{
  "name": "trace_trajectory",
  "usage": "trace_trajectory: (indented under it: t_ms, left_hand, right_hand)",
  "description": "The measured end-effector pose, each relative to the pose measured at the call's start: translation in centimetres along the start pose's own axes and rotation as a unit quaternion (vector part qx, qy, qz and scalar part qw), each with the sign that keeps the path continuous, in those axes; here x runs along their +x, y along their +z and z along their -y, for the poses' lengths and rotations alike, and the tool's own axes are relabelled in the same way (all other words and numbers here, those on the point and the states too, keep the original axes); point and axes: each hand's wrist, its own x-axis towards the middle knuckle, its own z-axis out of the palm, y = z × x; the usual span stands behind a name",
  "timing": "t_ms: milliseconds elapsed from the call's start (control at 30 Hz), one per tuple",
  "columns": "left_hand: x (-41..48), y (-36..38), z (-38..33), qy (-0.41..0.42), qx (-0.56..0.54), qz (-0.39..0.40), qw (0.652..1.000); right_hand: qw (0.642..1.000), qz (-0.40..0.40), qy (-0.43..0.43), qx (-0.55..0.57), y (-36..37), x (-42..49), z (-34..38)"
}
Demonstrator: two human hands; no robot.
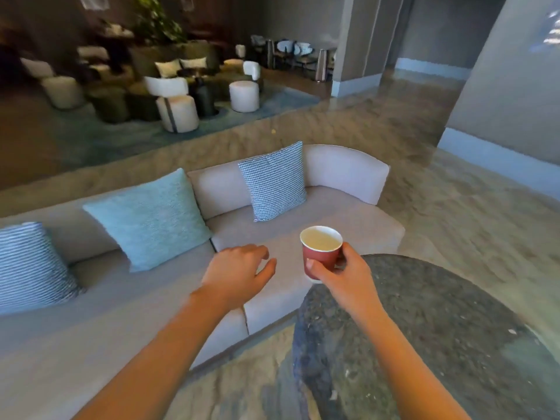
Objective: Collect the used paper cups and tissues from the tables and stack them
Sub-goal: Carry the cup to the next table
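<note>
A red paper cup (320, 253) with a white inside is held upright in the air, above the far edge of a round dark stone table (424, 322). My right hand (342, 274) grips the cup around its lower half, thumb in front and fingers behind. My left hand (239, 272) hovers over the sofa seat to the left of the cup, palm down, fingers loosely curled and holding nothing. No tissues are visible.
A curved beige sofa (342, 174) runs across the middle, carrying a mint cushion (148, 219), a patterned cushion (275, 180) and a striped cushion (30, 265). Beyond it lies marble floor, then a lounge with white stools (244, 95) and dark seats. A pillar (357, 40) stands at the back right.
</note>
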Motion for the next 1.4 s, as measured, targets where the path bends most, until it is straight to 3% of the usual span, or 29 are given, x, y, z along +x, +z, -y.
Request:
trace_trajectory:
  t_ms: [300, 667, 833, 1000, 1233, 1400]
  left_hand:
    - [-16.1, -5.1, 7.3, -0.254, 0.102, -0.002, 0.962]
    - [-43.1, -13.5, 8.6, -0.515, 0.164, -0.084, 0.837]
    - [-55.4, -15.8, 5.1, -0.600, 0.199, -0.117, 0.766]
    - [-64.5, -17.1, 0.4, -0.697, 0.241, -0.143, 0.660]
    - [-68.6, -16.5, -5.6, -0.798, 0.258, -0.166, 0.518]
    - [-68.5, -16.4, -7.2, -0.831, 0.257, -0.186, 0.456]
  right_hand:
    - [0.965, 0.244, -0.089, 0.025, 14.8, -3.0, 3.8]
    - [0.843, 0.491, -0.218, 0.024, 31.6, -21.7, 13.7]
    - [0.764, 0.597, -0.243, 0.036, 36.5, -33.7, 15.3]
    - [0.667, 0.692, -0.274, 0.045, 39.3, -43.5, 17.4]
    - [0.518, 0.785, -0.334, 0.056, 41.2, -51.3, 18.7]
    - [0.465, 0.812, -0.345, 0.070, 42.2, -53.2, 19.0]
